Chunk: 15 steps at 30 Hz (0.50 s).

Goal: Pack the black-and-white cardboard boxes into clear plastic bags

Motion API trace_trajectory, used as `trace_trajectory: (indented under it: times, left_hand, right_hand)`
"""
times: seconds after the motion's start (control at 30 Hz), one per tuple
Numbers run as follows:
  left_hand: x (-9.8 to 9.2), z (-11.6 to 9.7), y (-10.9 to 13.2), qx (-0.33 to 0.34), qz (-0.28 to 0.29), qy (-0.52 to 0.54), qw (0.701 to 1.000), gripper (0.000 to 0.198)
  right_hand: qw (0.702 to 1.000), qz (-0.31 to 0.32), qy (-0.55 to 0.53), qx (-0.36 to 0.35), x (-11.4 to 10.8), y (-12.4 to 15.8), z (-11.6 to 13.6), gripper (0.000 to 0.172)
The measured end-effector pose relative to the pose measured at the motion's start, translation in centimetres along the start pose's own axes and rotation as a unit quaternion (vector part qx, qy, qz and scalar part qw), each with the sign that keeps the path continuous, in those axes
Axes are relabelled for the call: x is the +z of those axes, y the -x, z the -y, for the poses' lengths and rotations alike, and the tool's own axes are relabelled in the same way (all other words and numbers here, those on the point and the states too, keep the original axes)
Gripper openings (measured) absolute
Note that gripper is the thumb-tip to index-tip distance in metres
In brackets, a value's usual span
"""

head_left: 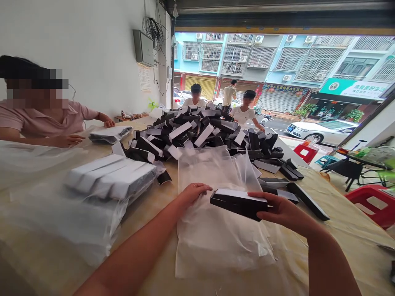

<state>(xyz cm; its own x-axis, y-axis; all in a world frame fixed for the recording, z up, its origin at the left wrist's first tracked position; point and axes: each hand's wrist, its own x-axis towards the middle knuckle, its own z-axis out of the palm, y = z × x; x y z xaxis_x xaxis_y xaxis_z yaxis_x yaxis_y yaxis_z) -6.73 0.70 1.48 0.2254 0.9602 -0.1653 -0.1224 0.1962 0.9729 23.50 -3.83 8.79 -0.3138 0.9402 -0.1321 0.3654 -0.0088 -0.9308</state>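
Note:
My right hand [279,211] is closed around one end of a long narrow box [237,203], black on its side and white on top. The box is held tilted above a clear plastic bag [212,246] lying flat on the table. My left hand [196,194] is just left of the box's far end, over the bag, its fingers pinched together on the plastic. How much of the film it grips is partly hidden. Beyond both hands rises a large heap of black and white boxes [203,131].
A bag packed with several white boxes [111,176] lies to the left on the covered table [154,246]. At the left sits a person [40,119] beside another packed bag [111,133]. Two people sit behind the heap. Red stools [373,203] stand at the right.

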Motion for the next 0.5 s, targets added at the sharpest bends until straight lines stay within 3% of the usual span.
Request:
trace_trajectory:
  times: [0.1,0.17,0.3,0.5]
  left_hand:
    - [0.6,-1.0,0.6,0.057,-0.05,-0.021,0.997,0.036]
    - [1.4,-1.7,1.3,0.132,-0.082,-0.085,0.984,0.032]
    - [3.2,-2.7,3.0,0.281,-0.116,-0.258,0.917,0.03]
    - [4.1,-2.6,3.9,0.353,-0.116,-0.342,0.863,0.03]
  right_hand:
    - [0.996,0.001,0.086,0.013,0.2,0.2,0.5,0.059]
    - [0.991,0.014,0.13,0.011,0.8,0.4,1.2,0.061]
    - [0.99,0.015,0.138,0.007,2.0,0.7,2.7,0.071]
    - [0.993,-0.029,0.112,0.01,3.9,-0.8,2.3,0.07]
